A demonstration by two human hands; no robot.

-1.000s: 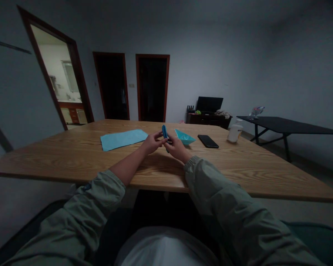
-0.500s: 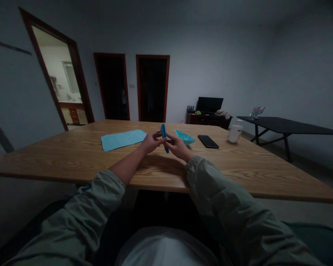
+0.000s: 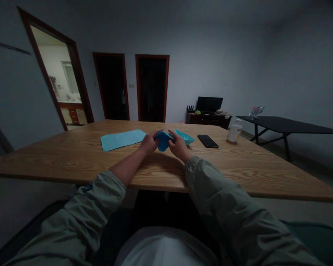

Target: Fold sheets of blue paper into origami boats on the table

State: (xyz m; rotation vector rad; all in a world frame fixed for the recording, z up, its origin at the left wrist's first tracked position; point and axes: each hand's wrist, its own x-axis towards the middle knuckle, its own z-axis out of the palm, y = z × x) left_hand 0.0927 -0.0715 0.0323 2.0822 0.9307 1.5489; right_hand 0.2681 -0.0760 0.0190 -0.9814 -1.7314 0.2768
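A small folded piece of blue paper (image 3: 163,142) is held just above the table, its broad face turned toward me. My left hand (image 3: 150,142) grips its left edge, and my right hand (image 3: 178,145) grips its right edge with the fingers bent over the top. Right behind my right hand lies a turquoise folded paper boat (image 3: 186,138), partly hidden by that hand. To the left of my left hand, a light blue sheet of paper (image 3: 122,140) rests flat on the table.
A black phone (image 3: 208,141) lies on the wooden table (image 3: 227,170), right of the boat. Beyond it stands a white bottle (image 3: 234,131). A black folding table (image 3: 288,125) is at the far right, and a monitor (image 3: 210,105) sits on a dark cabinet by the wall.
The blue folded paper was edge-on and upright between my fingertips; now it is turned to show its broad face. My hands have moved slightly apart to its two sides.
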